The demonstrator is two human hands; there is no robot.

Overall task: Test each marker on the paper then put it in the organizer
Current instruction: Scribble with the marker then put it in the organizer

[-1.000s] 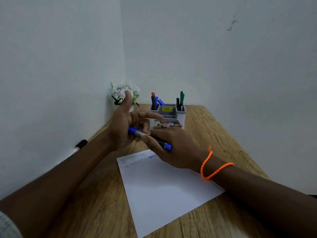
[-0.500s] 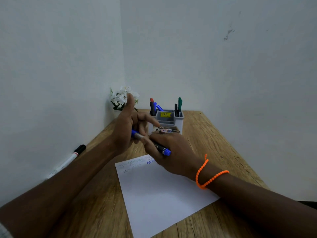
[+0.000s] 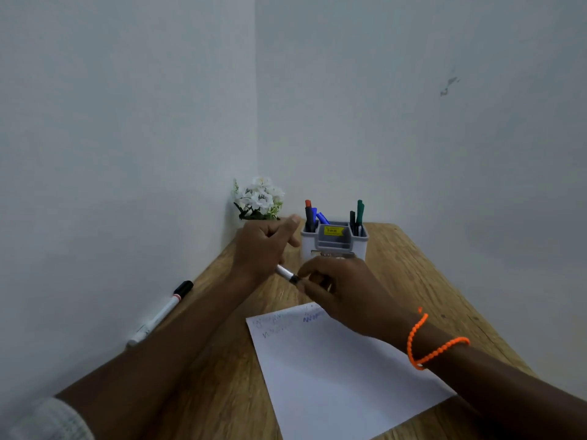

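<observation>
White marker (image 3: 287,274) gripped by two hands; one paper (image 3: 333,369).

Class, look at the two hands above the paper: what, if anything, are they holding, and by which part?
One marker, held between both hands: the left hand grips one end, the right hand pinches the other. Only its middle shows.

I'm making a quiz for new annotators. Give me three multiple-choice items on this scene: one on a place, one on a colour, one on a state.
1. Where does the loose marker lie?
A. In the organizer
B. On the paper
C. On the table by the left wall

2. What colour is the bracelet?
A. Orange
B. Green
C. White

3. What are the hands doing?
A. Resting flat
B. Both gripping one marker
C. Lifting the paper

Key: 1 C, it lies along the wall, off the paper. 2 A, bright orange beads. 3 B, left hand and right hand curl round the marker.
</observation>
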